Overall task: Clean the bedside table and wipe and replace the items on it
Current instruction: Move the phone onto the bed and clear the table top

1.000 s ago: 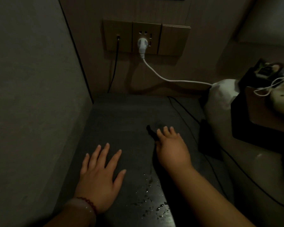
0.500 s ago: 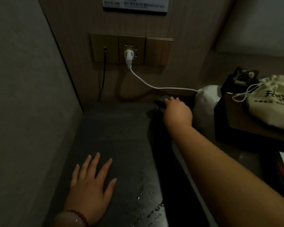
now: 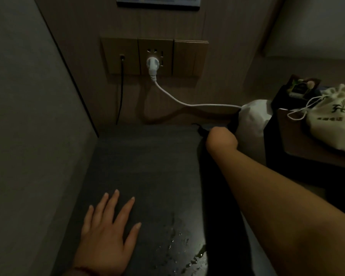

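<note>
- Head view: the left hand [image 3: 106, 234] lies flat with its fingers spread on the dark bedside table [image 3: 147, 166], lower left.
- The right hand [image 3: 221, 142] meets a dark cloth [image 3: 202, 132] at the table's far right corner; its fingers are hidden, so its grip cannot be told.
- Water droplets [image 3: 179, 253] sit at bottom centre.

The dark table [image 3: 147, 166] runs back to the wall. Water drops [image 3: 179, 248] glisten near its front edge, and the left hand [image 3: 106, 234] lies flat just beside them. At the back right corner a dark cloth [image 3: 201, 131] lies under the right hand [image 3: 221, 141] — its fingers hidden.
</note>
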